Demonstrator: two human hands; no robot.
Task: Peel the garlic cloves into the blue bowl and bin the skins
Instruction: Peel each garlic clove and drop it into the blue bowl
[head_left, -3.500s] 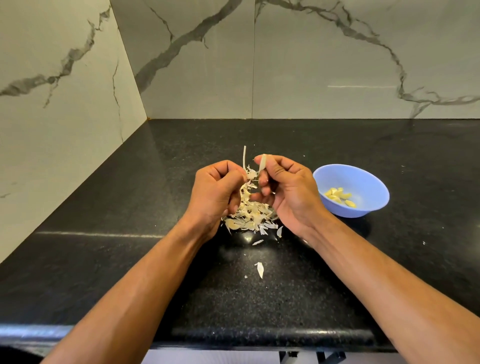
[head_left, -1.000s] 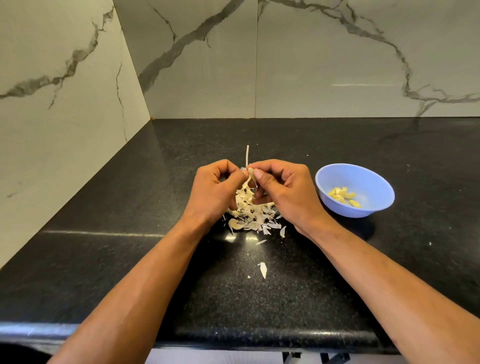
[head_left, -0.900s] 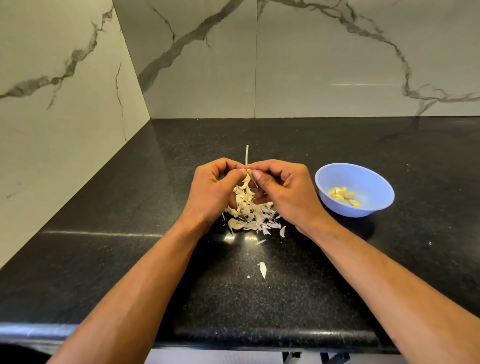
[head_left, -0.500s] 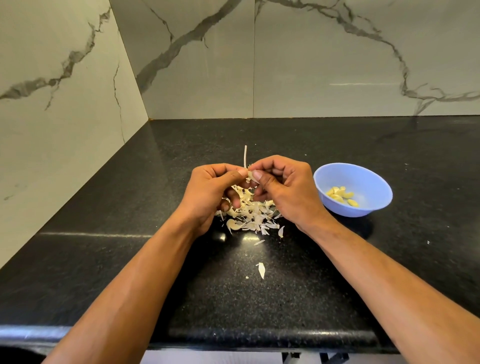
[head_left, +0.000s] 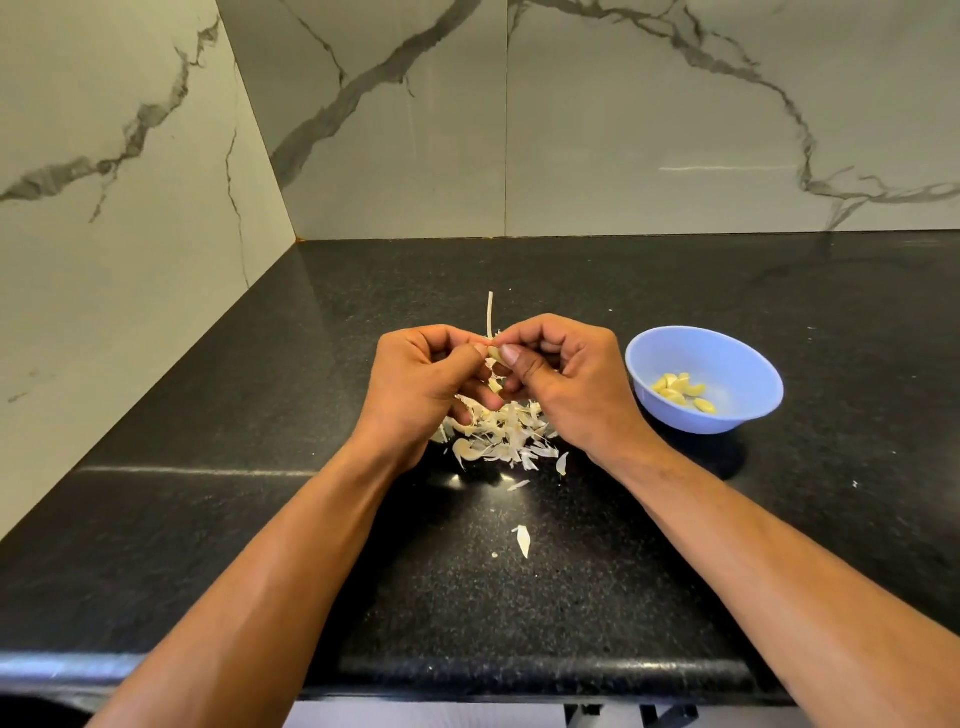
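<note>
Both hands, left hand and right hand, pinch one garlic clove between curled fingers above the skins, blue bowl just beside for dropping.

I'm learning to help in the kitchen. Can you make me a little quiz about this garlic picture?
1. True or false: the blue bowl is empty.
2. Where is the pile of skins? A) in the bowl B) on the black counter, below the hands C) in a bin
3. Fill in: the left hand and right hand pinch one garlic ____ between them.

Key
1. False: peeled cloves lie in it.
2. B. No bin shows in the picture.
3. clove. It is held above the pile, beside the thin stem that sticks up behind the fingers.
</note>
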